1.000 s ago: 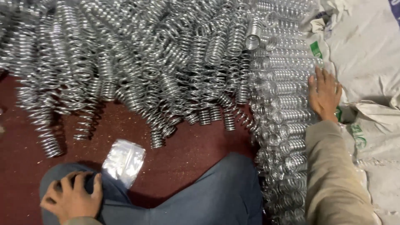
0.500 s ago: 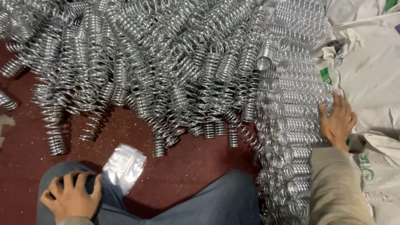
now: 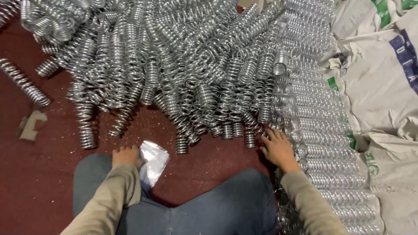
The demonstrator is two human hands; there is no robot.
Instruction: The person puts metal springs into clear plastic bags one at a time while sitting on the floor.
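The left hand (image 3: 125, 156) lies on a crinkled clear plastic bag (image 3: 153, 162) at the knee; its grip is hard to tell. The right hand (image 3: 278, 148), fingers spread and released, touches shiny coiled metal springs (image 3: 183, 69) heaped on the red floor (image 3: 39, 174). Woven white sacks (image 3: 383, 87) are cut off at the right edge.

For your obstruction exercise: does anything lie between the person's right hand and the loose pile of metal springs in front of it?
Nothing visible does. The right hand rests on the red floor with its fingertips at the nearest springs of the pile. The left hand is apart, beside a clear plastic bag on the knee.
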